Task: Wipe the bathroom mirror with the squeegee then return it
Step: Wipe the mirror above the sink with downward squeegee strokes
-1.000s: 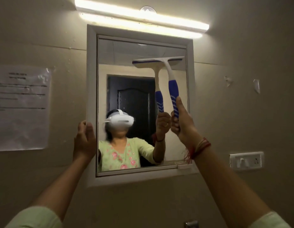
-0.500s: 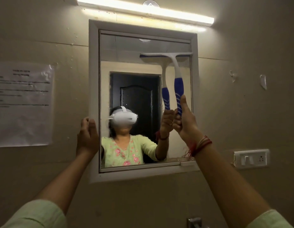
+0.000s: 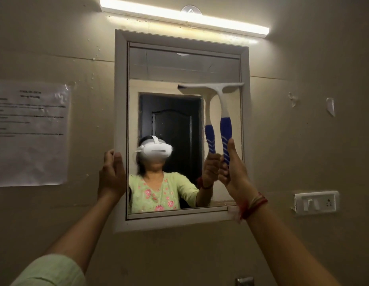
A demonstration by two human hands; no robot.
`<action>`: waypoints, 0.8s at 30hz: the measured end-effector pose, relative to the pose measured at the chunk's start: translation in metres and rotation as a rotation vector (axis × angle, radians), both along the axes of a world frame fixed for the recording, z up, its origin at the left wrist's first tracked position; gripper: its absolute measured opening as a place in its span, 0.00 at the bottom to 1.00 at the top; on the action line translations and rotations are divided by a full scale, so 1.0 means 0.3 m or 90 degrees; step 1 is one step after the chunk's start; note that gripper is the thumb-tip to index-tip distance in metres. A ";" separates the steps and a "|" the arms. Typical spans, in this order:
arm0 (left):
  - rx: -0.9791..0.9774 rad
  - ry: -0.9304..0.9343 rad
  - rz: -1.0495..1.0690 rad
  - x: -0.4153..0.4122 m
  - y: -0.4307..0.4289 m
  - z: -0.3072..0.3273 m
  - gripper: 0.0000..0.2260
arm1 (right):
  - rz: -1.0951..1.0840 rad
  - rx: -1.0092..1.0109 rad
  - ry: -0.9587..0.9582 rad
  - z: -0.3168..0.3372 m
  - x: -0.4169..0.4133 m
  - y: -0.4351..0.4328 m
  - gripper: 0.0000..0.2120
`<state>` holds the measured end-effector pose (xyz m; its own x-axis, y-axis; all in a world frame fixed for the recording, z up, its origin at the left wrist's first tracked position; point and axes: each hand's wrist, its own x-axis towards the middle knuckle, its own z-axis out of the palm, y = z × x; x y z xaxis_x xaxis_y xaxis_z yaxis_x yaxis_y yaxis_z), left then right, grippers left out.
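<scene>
The white-framed bathroom mirror [image 3: 120,89] hangs on the beige wall. My right hand [image 3: 235,174] grips the blue handle of the squeegee [image 3: 225,129], thumb up along the grip. Its white blade lies flat across the right side of the glass, about a third of the way down, with its right end over the inner frame edge. The mirror shows the squeegee's reflection just left of it. My left hand [image 3: 112,174] holds the frame's left edge at mid-height, fingers wrapped around it.
A lit tube light [image 3: 185,17] runs above the mirror. A printed paper sheet [image 3: 31,133] is stuck on the wall to the left. A white switch and socket plate [image 3: 316,202] sits on the right wall. A metal fitting [image 3: 244,281] shows at the bottom edge.
The squeegee blade shifted right to the mirror's right edge, then slid a little down the glass. My left hand has stayed on the frame's left edge.
</scene>
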<state>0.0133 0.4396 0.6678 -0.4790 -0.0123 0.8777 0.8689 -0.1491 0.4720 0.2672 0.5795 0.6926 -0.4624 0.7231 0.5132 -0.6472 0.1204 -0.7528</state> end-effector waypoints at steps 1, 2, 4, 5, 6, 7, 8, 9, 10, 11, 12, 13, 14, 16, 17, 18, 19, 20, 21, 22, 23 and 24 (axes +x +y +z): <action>0.001 0.003 -0.002 -0.001 0.001 0.000 0.18 | -0.002 0.002 -0.005 -0.039 0.007 0.003 0.25; 0.003 0.008 -0.005 -0.001 0.000 -0.001 0.18 | -0.008 0.006 -0.010 -0.076 0.015 0.004 0.25; 0.005 0.012 -0.008 0.000 -0.002 -0.003 0.19 | -0.023 0.007 -0.019 -0.132 0.028 -0.002 0.25; 0.005 0.011 -0.009 0.001 -0.003 -0.003 0.19 | -0.030 0.008 -0.024 -0.142 0.032 -0.007 0.26; 0.006 0.011 -0.009 0.001 -0.003 -0.003 0.19 | -0.036 0.008 -0.026 -0.139 0.033 -0.010 0.26; 0.008 0.012 -0.009 0.000 -0.003 -0.002 0.20 | -0.040 0.007 -0.025 -0.125 0.032 -0.012 0.26; 0.009 0.012 -0.009 -0.001 -0.002 -0.001 0.20 | -0.040 0.006 -0.021 -0.103 0.028 -0.011 0.26; 0.009 0.011 -0.009 0.000 -0.002 -0.001 0.21 | -0.038 0.004 -0.016 -0.078 0.024 -0.011 0.26; 0.009 0.009 -0.010 0.000 -0.002 -0.001 0.21 | -0.035 0.004 -0.013 -0.056 0.017 -0.008 0.26; 0.008 0.008 -0.010 -0.001 -0.002 -0.002 0.22 | -0.033 0.003 -0.011 -0.042 0.009 -0.005 0.26; 0.007 0.007 -0.011 -0.002 -0.001 -0.002 0.21 | -0.031 0.001 -0.008 -0.039 0.002 0.000 0.25; 0.006 0.005 -0.012 -0.004 0.000 -0.003 0.21 | -0.028 0.000 -0.009 -0.047 -0.003 0.003 0.26; 0.005 0.002 -0.013 -0.005 0.000 -0.002 0.20 | -0.025 0.000 -0.013 -0.064 -0.005 0.006 0.27; 0.003 0.005 -0.015 -0.006 -0.001 -0.003 0.21 | -0.019 0.004 -0.019 -0.121 0.001 0.002 0.25; 0.004 0.008 -0.014 -0.006 -0.001 -0.002 0.21 | -0.012 0.006 -0.022 -0.152 0.008 -0.005 0.25; 0.004 0.010 -0.014 -0.005 -0.001 -0.003 0.21 | -0.006 0.001 -0.023 -0.185 0.016 -0.013 0.25; 0.004 0.010 -0.013 -0.004 -0.002 -0.003 0.21 | -0.009 -0.010 -0.028 -0.216 0.020 -0.021 0.25; 0.005 0.010 -0.013 -0.004 -0.002 -0.003 0.22 | -0.026 -0.026 -0.036 -0.243 0.022 -0.025 0.24; 0.006 0.012 -0.013 -0.005 -0.002 -0.003 0.22 | -0.051 -0.043 -0.048 -0.263 0.021 -0.029 0.25; 0.007 0.013 -0.013 -0.005 -0.002 -0.002 0.23 | -0.069 -0.054 -0.057 -0.273 0.020 -0.032 0.25; 0.008 0.014 -0.013 -0.006 -0.002 -0.002 0.23 | -0.073 -0.057 -0.057 -0.270 0.019 -0.036 0.25; 0.008 0.015 -0.012 -0.005 -0.002 -0.001 0.23 | -0.066 -0.054 -0.049 -0.256 0.018 -0.041 0.25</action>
<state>0.0117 0.4389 0.6674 -0.4585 -0.0151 0.8885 0.8767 -0.1714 0.4495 0.2726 0.5672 0.6158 -0.4184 0.8085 0.4139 -0.5741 0.1177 -0.8103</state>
